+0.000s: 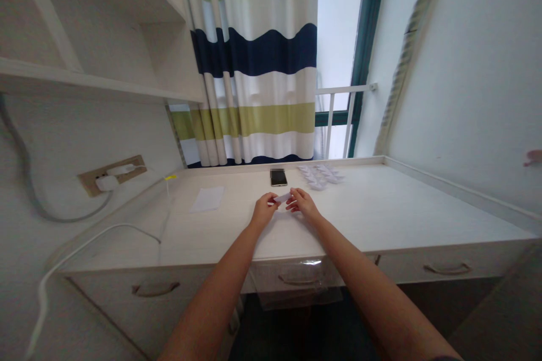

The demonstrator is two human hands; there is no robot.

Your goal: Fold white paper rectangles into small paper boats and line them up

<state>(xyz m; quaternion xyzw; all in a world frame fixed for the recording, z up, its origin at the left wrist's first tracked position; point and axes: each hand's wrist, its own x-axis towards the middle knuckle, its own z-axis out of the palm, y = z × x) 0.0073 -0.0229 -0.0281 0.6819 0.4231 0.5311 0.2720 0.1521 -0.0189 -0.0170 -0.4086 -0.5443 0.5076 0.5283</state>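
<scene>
A small folded piece of white paper [283,198] is held up just above the desk, stretched between my two hands. My left hand [265,208] pinches its left end. At the other end, the thumb and fingertips of my right hand [303,203] close on the paper, with the lower fingers curled beneath. Beyond my hands lies a dark-screened phone [278,177]. To its right sit several folded white paper pieces [320,175] in a cluster. The exact fold of the held paper is too small to make out.
A stack of white paper sheets [208,199] rests on the white desk [406,203] to the left. A yellow item [170,177] lies near the left wall, where a white cable [127,225] crosses the desk. A striped curtain [271,56] hangs behind; a shelf [101,87] overhangs the left side.
</scene>
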